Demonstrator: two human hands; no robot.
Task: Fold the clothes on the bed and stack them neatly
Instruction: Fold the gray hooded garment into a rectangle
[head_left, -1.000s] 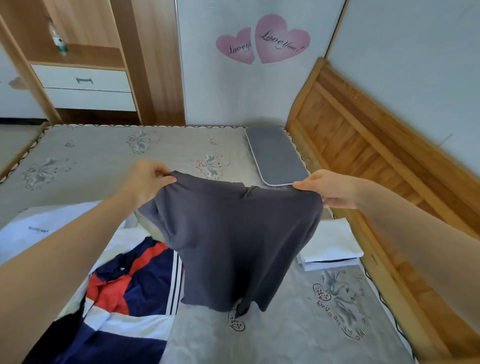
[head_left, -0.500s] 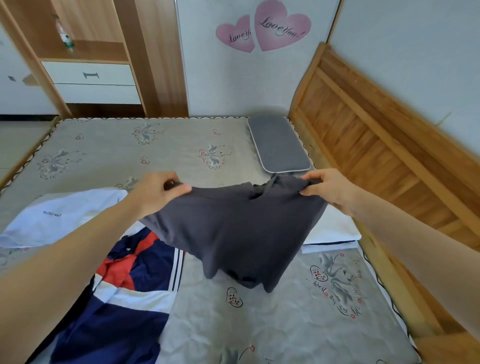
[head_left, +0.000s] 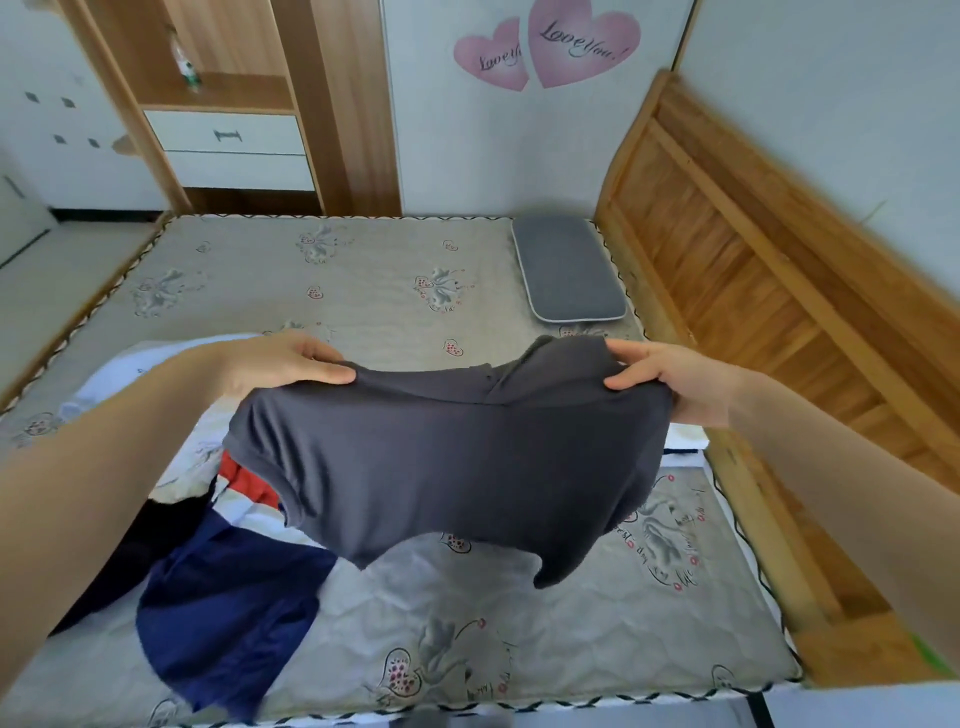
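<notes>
Here I hold the dark grey T-shirt (head_left: 452, 467) up in front of me, spread between my hands above the bed (head_left: 363, 291). My left hand (head_left: 283, 364) pinches one shoulder of it, thumb on top and fingers curled under the cloth; my right hand (head_left: 670, 376) grips the other shoulder the same way, at about the same height. The two hands are well apart, so the top edge of the shirt runs nearly taut from one to the other, with the collar bunched closer to my right hand. The rest of the shirt hangs down and toward me, its lower edge loose in the air and clear of the mattress.

Below my left forearm lies a heap of unfolded clothes: a navy, red and white garment (head_left: 228, 561) and a white garment (head_left: 130, 369) beyond it. Just under my right wrist a folded white piece (head_left: 685, 441) peeks out from behind the shirt. A grey cushion (head_left: 569, 270) lies at the far right corner of the bed, beside the wooden headboard (head_left: 769, 291).
</notes>
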